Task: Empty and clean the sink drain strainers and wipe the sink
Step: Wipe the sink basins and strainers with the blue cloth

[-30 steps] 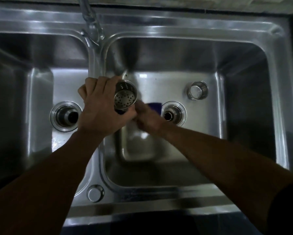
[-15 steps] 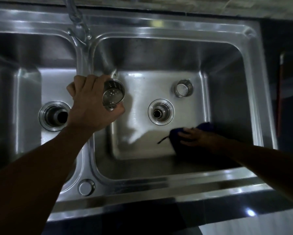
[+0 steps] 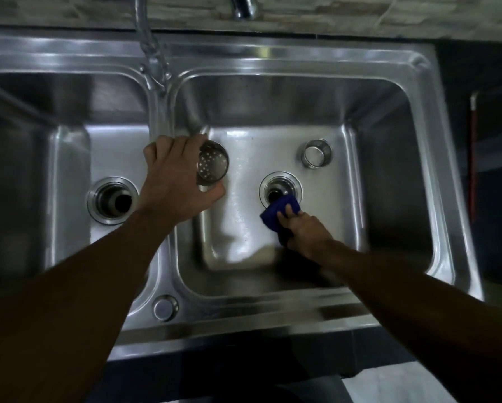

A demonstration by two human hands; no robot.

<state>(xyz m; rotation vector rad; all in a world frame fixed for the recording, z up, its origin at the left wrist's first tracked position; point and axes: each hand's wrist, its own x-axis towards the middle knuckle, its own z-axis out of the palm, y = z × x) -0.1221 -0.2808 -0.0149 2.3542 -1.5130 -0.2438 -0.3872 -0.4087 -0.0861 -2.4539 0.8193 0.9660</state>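
The left hand [image 3: 175, 181] has its grip closed around a perforated strainer basket [image 3: 212, 164], held over the divider between the two basins of the steel sink [image 3: 389, 170]; its holes face the camera. The right hand [image 3: 305, 234] has its grip pressed on a blue cloth [image 3: 278, 210] on the right basin's floor, touching the near edge of the open right drain [image 3: 280, 189]. A second strainer [image 3: 316, 152] stands on that floor toward the far right corner; the left drain [image 3: 113, 200] is open too. To wipe well, I would keep the cloth flat, circle the drain's rim, then sweep toward the basin's corners, keeping the held basket clear of the wet floor
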